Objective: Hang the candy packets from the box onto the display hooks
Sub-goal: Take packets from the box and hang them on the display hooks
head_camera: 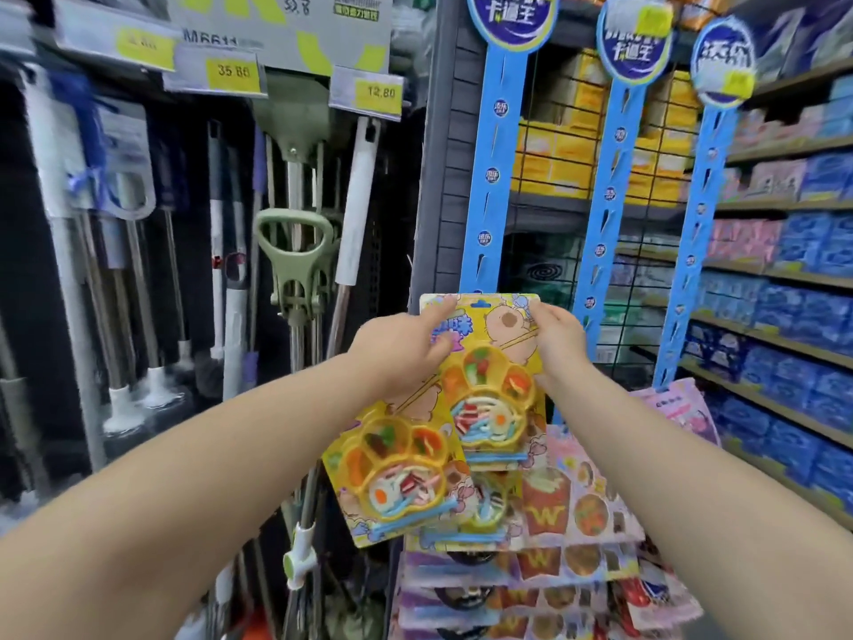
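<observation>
I hold a yellow candy packet (496, 381) with a paw-shaped tray upright in front of the left blue hanging strip (489, 177). My left hand (401, 348) grips its upper left edge and also holds a second, tilted yellow packet (392, 478) lower down. My right hand (561, 339) pinches the top right corner of the upper packet. The top of that packet sits beside the strip's lower hooks; whether it touches one I cannot tell. Several packets (554, 510) hang below on the strips. No box is in view.
Two more blue strips (609, 187) (701, 200) hang to the right over a wire rack. Mops and a green-handled tool (295, 256) hang at left. Shelves of blue and pink packs (784, 316) run along the right.
</observation>
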